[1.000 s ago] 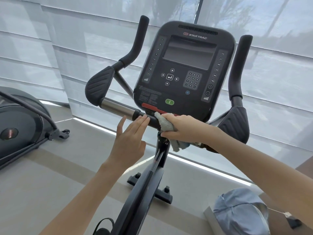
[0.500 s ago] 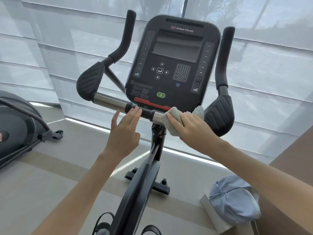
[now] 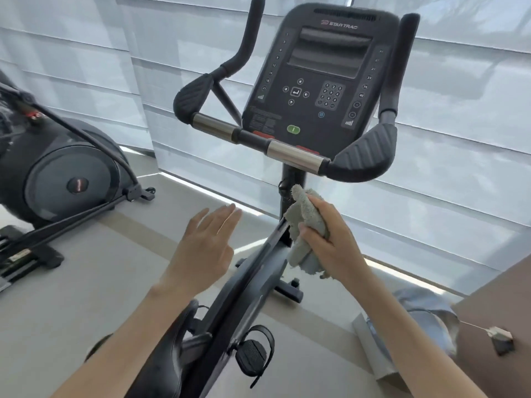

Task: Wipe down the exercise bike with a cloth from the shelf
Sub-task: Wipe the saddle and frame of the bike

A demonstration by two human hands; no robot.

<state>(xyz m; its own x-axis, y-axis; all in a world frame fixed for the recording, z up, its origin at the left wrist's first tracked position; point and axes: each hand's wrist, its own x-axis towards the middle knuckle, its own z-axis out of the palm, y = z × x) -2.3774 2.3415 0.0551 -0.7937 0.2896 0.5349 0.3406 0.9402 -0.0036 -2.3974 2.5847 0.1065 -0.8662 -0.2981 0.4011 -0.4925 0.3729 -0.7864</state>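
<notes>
The black exercise bike [image 3: 247,285] stands in front of me, its console [image 3: 319,79] up high and its handlebar [image 3: 258,140] with chrome sections below the console. My right hand [image 3: 330,242] grips a bunched grey cloth [image 3: 304,222] beside the bike's upright post, just below the handlebar. My left hand [image 3: 207,242] hovers with straight fingers to the left of the frame, touching nothing. A pedal [image 3: 253,354] with a strap shows at the bottom.
Another black fitness machine [image 3: 66,179] stands on the left. White blinds [image 3: 459,124] cover the window behind the bike. A light blue cap [image 3: 425,314] lies on a ledge at the lower right, beside a brown panel [image 3: 505,297].
Both hands have come off the handlebar and dropped lower. The right hand carried the cloth down beside the post; the left hand pulled back. The view has tilted down and left.
</notes>
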